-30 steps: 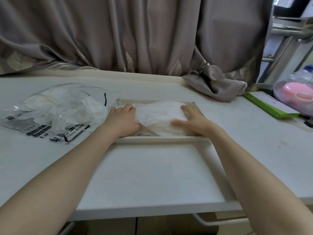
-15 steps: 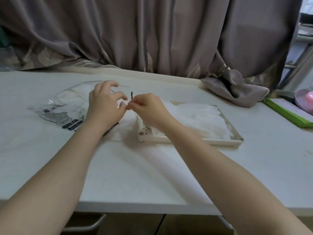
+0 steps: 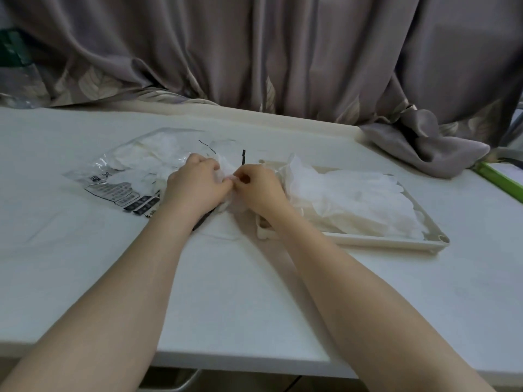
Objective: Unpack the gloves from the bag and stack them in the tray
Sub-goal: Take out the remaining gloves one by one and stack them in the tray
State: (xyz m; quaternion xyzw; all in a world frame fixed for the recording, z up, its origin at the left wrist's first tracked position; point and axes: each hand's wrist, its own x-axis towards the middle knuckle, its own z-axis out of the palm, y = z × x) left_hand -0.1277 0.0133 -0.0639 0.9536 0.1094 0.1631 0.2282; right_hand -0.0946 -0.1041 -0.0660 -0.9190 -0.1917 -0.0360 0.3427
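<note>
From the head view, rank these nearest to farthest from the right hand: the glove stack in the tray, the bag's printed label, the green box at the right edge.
From the right hand:
1. Glove stack, just to its right in the tray.
2. Bag's printed label, to the left, beyond the left hand.
3. Green box, far right edge of the table.

You're in what looks like a home room, working at a plain white table (image 3: 119, 250) pushed up to a window. A heavy grey-brown curtain (image 3: 254, 52) with a pale leaf print along its hem fills the whole far side, and its loose end lies bunched on the table top at the far right. At the right edge lies a green-edged flat box (image 3: 501, 179). Under the near edge of the table you can see a metal rail (image 3: 175, 383)
</note>
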